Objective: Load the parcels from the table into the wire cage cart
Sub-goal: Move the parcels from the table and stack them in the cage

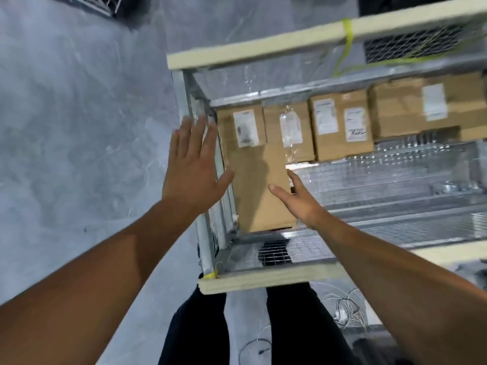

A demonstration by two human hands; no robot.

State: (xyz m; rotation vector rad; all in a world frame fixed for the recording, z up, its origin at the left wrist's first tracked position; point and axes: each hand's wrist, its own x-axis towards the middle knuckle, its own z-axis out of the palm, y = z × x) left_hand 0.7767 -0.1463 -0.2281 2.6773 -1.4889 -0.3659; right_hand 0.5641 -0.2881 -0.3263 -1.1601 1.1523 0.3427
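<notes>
I look straight down into the wire cage cart (266,280), whose rim carries pale foam padding. A plain brown parcel (259,185) lies flat in the cart's near left corner. My left hand (193,167) hovers spread and flat over the cart's left wall, holding nothing. My right hand (297,198) is open with straight fingers beside the parcel's right edge; whether it touches is unclear. Along the far wall several labelled cardboard parcels (340,125) stand in a row. The table is out of view.
Grey concrete floor (79,127) stretches to the left of the cart. My dark trouser legs (200,333) stand at the cart's near rim. Loose white cables (345,309) lie on the floor at the lower right. The cart's wire mesh floor (395,180) shows at right.
</notes>
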